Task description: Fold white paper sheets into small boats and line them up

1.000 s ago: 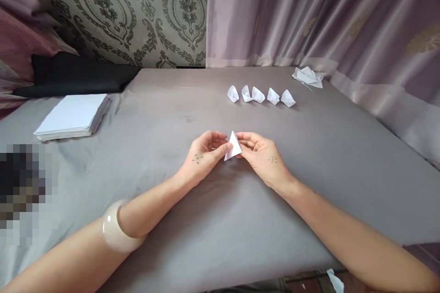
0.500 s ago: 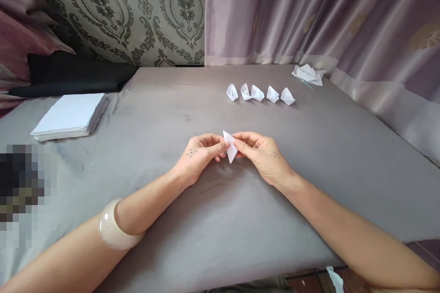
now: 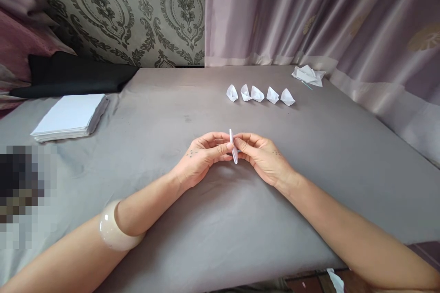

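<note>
A small folded piece of white paper [image 3: 233, 152] stands edge-on between my hands, just above the grey cloth. My left hand [image 3: 206, 153] pinches it from the left, thumb on the near side. From the right, my right hand [image 3: 259, 153] grips the same paper between thumb and fingers. Parts of the fingertips are hidden behind the hands and the paper. Beyond them, several folded white paper boats [image 3: 272, 95] sit in a row on the cloth. A pale bangle [image 3: 118, 233] circles my left forearm.
The grey cloth [image 3: 165, 105] covers the table. On the left lies a stack of white paper [image 3: 70, 114], with black fabric [image 3: 75, 75] behind it. Crumpled white paper [image 3: 308, 74] rests at the far right near the curtain [image 3: 268, 18]. A paper scrap [image 3: 335, 280] is below the front edge.
The folded paper has turned from showing a flat, diamond-shaped face to showing its narrow edge. Both hands have shifted slightly and still hold it.
</note>
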`<state>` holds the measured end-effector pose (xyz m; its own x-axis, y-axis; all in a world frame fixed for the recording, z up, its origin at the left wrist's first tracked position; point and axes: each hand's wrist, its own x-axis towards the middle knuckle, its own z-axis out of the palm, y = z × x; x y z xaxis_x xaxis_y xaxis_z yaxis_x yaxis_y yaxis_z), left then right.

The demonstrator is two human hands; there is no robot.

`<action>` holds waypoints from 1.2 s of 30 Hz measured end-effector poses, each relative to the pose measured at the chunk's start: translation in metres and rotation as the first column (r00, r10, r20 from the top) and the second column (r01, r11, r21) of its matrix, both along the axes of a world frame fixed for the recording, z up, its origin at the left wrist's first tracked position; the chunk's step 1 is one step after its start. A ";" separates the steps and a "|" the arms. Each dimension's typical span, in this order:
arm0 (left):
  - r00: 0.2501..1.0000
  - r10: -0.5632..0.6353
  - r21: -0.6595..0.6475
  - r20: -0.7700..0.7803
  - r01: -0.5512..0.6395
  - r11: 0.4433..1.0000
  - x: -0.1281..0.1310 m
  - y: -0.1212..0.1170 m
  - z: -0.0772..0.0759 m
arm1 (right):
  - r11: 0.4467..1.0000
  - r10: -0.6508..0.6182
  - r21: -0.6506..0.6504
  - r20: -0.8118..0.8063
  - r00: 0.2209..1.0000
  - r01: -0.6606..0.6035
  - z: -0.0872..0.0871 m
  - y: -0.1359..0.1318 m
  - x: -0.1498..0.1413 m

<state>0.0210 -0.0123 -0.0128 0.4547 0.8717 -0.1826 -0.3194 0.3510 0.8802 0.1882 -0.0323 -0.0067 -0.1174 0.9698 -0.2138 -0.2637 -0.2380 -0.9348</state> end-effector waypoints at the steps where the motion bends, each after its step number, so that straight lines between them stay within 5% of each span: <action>1: 1.000 0.007 -0.003 0.001 -0.007 1.000 0.000 0.000 0.000 | 1.000 0.021 0.014 0.002 1.000 -0.021 0.001 -0.001 0.000; 10: 0.999 0.032 -0.001 -0.011 -0.032 0.999 -0.002 0.002 0.000 | 0.996 0.071 0.051 0.116 0.991 -0.078 0.003 -0.003 0.003; 15: 0.977 0.082 0.111 -0.197 -0.061 0.992 0.000 -0.001 0.004 | 0.998 0.040 0.038 0.197 0.980 -0.049 0.005 -0.001 0.000; 22: 0.773 0.308 0.492 -0.554 0.005 0.871 0.011 -0.002 0.002 | 0.974 -0.124 0.225 0.480 0.869 0.015 -0.007 0.004 -0.013; 36: 0.501 0.473 0.629 -0.724 0.200 0.751 0.011 -0.001 0.002 | 0.895 -0.279 0.434 0.730 0.624 -0.108 -0.012 0.005 -0.014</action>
<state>0.0318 -0.0132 -0.0103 0.2486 0.9541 0.1673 0.6509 -0.2925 0.7005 0.1741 -0.0270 -0.0191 -0.0123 0.9750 0.2221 0.5849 0.1872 -0.7892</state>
